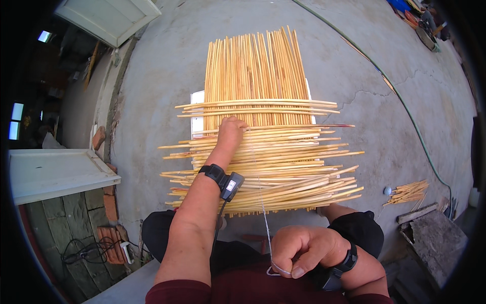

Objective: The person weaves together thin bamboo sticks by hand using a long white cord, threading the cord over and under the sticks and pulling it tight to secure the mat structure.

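Note:
A mat-like layer of straight peeled sticks [253, 71] runs away from me, side by side. Across its nearer part lie several loose crosswise sticks [283, 190], bunched in uneven rows. My left hand [232, 130] reaches over them, fingers pinched together against the crosswise sticks at the far end of a thin white string [264, 213]. That string stretches back over the sticks to my right hand [302, 249], which is closed near my body with the string pinched between thumb and fingers. A small loop of it hangs below the right fingers.
A white board [197, 117] shows under the sticks. Right of me are a small stick pile [406, 192], a round bluish object [387, 191] and a weathered slab [434, 242]. A green hose [405, 104] curves across the concrete floor. Open white doors [63, 172] stand at left.

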`<state>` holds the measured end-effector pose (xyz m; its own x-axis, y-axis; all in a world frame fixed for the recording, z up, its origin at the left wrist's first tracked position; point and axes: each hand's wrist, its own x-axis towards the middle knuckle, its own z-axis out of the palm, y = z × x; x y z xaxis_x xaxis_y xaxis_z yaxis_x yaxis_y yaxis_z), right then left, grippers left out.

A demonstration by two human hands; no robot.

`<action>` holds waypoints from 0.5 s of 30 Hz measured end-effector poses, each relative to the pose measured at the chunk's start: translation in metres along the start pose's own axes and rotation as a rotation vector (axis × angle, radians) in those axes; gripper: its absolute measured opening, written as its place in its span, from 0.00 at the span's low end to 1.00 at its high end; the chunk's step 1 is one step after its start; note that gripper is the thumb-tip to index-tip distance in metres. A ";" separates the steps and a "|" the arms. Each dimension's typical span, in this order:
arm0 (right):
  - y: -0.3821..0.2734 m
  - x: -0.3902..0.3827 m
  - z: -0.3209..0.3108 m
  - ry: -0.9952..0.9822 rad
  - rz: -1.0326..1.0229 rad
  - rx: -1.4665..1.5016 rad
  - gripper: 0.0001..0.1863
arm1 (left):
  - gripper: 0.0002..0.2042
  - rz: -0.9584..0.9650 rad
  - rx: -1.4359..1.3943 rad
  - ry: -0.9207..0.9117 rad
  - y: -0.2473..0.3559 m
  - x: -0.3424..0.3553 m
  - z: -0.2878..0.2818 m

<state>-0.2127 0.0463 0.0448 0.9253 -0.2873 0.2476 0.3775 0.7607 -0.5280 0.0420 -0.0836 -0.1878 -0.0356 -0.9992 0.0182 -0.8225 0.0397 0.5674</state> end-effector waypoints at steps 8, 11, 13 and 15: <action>-0.033 -0.018 0.004 0.094 -0.383 -0.010 0.17 | 0.07 0.007 0.038 0.023 0.002 -0.005 0.004; -0.045 -0.019 0.005 0.014 -0.268 -0.175 0.18 | 0.07 -0.013 0.041 0.032 0.000 -0.004 0.007; -0.046 -0.019 0.012 0.050 0.028 -0.495 0.17 | 0.08 -0.029 0.031 0.014 -0.001 -0.004 0.007; -0.048 -0.019 0.014 0.130 0.345 -0.878 0.15 | 0.09 0.024 0.011 0.093 -0.002 -0.006 0.008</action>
<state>-0.2491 0.0233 0.0765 0.9677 -0.2313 -0.1003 -0.0735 0.1219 -0.9898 0.0392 -0.0776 -0.1957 -0.0023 -0.9941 0.1084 -0.8280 0.0627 0.5571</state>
